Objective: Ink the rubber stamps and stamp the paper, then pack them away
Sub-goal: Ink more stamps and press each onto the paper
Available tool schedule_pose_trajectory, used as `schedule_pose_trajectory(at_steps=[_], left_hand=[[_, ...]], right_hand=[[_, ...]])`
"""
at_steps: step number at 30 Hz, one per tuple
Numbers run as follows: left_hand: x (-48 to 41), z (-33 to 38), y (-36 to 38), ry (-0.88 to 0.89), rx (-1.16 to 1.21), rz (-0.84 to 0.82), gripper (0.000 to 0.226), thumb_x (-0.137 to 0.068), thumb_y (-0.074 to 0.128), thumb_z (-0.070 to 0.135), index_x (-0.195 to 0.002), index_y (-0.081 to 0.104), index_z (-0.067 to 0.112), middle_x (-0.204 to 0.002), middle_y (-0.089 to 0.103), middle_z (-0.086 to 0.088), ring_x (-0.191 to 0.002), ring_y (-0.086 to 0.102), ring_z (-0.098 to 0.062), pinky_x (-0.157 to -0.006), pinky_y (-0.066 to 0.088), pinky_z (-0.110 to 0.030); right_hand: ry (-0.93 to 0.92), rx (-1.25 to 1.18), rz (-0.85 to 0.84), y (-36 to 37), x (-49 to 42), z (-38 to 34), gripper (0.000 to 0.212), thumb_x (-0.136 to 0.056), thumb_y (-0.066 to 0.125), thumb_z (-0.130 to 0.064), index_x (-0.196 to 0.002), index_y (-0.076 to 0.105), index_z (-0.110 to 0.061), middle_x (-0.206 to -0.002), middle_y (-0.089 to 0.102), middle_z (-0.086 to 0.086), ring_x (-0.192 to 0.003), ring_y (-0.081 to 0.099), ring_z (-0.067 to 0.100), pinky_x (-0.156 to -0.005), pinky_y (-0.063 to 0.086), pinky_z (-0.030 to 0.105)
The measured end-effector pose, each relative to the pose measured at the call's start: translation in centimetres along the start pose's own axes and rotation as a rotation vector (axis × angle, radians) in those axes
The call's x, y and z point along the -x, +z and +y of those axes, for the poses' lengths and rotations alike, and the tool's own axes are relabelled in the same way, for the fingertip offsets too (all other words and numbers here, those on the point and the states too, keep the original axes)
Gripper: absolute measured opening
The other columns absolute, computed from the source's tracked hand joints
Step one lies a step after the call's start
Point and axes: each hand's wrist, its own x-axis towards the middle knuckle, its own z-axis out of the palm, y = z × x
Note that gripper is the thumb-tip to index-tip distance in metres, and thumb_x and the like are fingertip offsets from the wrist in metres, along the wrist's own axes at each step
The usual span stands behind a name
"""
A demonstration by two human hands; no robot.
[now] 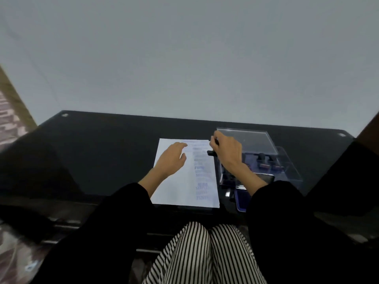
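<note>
Head view: right hand [227, 153] fingers [215, 138] grip stamp [211, 153] at paper [182, 189] edge.

We can't read the blue prints [202, 184] on the paper [174, 191]; they're just a blurry smear. Our right hand [227, 152] swallows most of the stamp [211, 153] it grips, so only a dark end pokes out. The right forearm and sleeve [272, 201] hide part of the clear box [289, 160] and the ink pad [241, 201]. There are maybe three spare stamps [266, 166] inside, too small to count.
</note>
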Motion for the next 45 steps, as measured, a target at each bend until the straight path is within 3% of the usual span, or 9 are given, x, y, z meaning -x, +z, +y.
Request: schedule_pose_trajectory(at_steps=[3,8,13,17,22,30,39,45], left_hand=[[-1.7,-2.7,0.5,-0.062,-0.012,-0.004,0.043,-0.098,0.04,0.016,-0.14,0.035,0.009,-0.148,0.036,-0.005,-0.136,0.034,-0.019,-0.111,0.028,-0.028],[-3.7,-5.6,3.2,-0.085,-0.107,0.001,0.047,-0.099,0.039,0.019,-0.143,0.031,0.008,-0.152,0.028,-0.007,-0.143,0.02,-0.02,-0.115,0.017,-0.029],[-4.8,-6.7,5.9,-0.139,-0.174,-0.048,0.051,-0.101,0.031,0.03,-0.148,0.019,0.013,-0.158,0.011,-0.005,-0.147,0.002,-0.022,-0.118,0.007,-0.04],[-5.2,-7.2,7.0,-0.144,-0.185,-0.051,0.056,-0.101,0.026,0.037,-0.15,0.011,0.014,-0.159,0.002,-0.003,-0.147,-0.006,-0.021,-0.118,0.0,-0.041],[-4.9,-7.6,7.5,-0.147,-0.19,-0.075,0.057,-0.101,0.022,0.039,-0.15,0.008,0.013,-0.159,0.001,-0.004,-0.147,-0.005,-0.02,-0.118,-0.004,-0.039],[-4.9,-7.5,7.7,-0.127,-0.223,-0.049,0.056,-0.101,0.021,0.039,-0.15,0.01,0.012,-0.159,0.004,-0.004,-0.147,-0.001,-0.02,-0.118,-0.002,-0.04],[-4.8,-7.3,7.7,-0.131,-0.27,-0.039,0.057,-0.101,0.019,0.039,-0.15,0.008,0.013,-0.159,0.003,-0.004,-0.147,-0.001,-0.02,-0.119,-0.001,-0.039],[-4.8,-7.3,7.8,-0.136,-0.274,-0.039,0.057,-0.101,0.018,0.04,-0.15,0.008,0.013,-0.159,0.003,-0.004,-0.147,-0.001,-0.02,-0.118,-0.002,-0.039]], right_hand=[[-0.035,0.01,-0.052,2.5,-2.6,-1.3,0.023,-0.098,0.039,-0.021,-0.076,0.038,-0.014,-0.052,0.035,-0.003,-0.053,0.036,0.019,-0.043,0.019,0.024],[-0.019,0.023,-0.144,6.6,-5.4,-2.5,0.02,-0.1,0.037,-0.025,-0.083,0.039,-0.015,-0.063,0.045,0.0,-0.045,0.03,0.007,-0.045,0.019,0.019],[0.011,0.042,-0.214,10.0,-6.4,-2.5,0.018,-0.099,0.037,-0.023,-0.083,0.04,-0.015,-0.062,0.043,-0.001,-0.045,0.03,0.007,-0.045,0.023,0.017],[0.003,0.037,-0.233,11.5,-6.5,-2.5,0.02,-0.099,0.038,-0.024,-0.082,0.04,-0.015,-0.065,0.047,0.001,-0.048,0.036,0.01,-0.047,0.027,0.018],[0.006,0.02,-0.226,12.8,-6.4,-2.6,0.023,-0.099,0.037,-0.021,-0.078,0.038,-0.013,-0.053,0.034,-0.006,-0.044,0.029,0.009,-0.043,0.021,0.019],[0.016,0.077,-0.235,13.0,-5.9,-2.9,0.021,-0.1,0.034,-0.02,-0.08,0.034,-0.013,-0.054,0.029,-0.007,-0.044,0.025,0.009,-0.044,0.013,0.02],[0.05,0.051,-0.165,14.0,-5.2,-3.2,0.02,-0.097,0.037,-0.015,-0.077,0.037,-0.012,-0.063,0.047,0.001,-0.044,0.024,0.01,-0.043,0.015,0.021],[0.06,0.059,-0.179,13.9,-4.9,-3.1,0.019,-0.098,0.038,-0.017,-0.08,0.038,-0.013,-0.068,0.047,0.0,-0.044,0.025,0.008,-0.044,0.014,0.019]])
